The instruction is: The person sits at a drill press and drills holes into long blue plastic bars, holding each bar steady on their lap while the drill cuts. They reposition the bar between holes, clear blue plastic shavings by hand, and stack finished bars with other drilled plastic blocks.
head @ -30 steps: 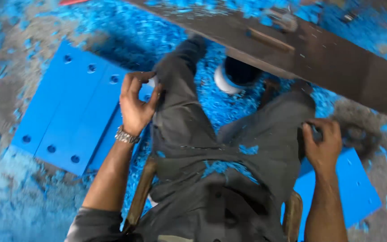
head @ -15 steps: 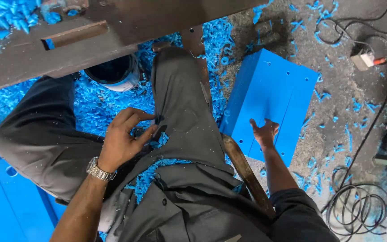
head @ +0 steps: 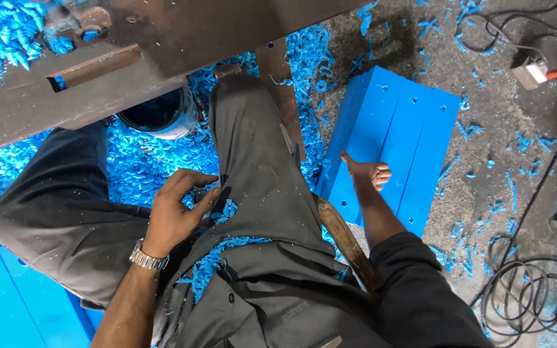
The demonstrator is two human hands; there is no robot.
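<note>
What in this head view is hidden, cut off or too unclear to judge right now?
- Right hand on the stack of blue plastic boards: its palm faces down, so the grip is unreadable.
- Dark round container: top hidden under the dark metal bench.
- Blue drilled panel: cut by the left and bottom edges.
- Black coiled cable: runs off the bottom edge.
- Left hand: rests open on the grey trousers.

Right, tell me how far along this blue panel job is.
Done: heaps of blue shavings cover the floor, and the blue panels on the person's right already carry drilled holes. In hand: the right hand rests on those panels; the left hand lies on the lap. Left: cannot tell; more holed panels lie at left.
</note>
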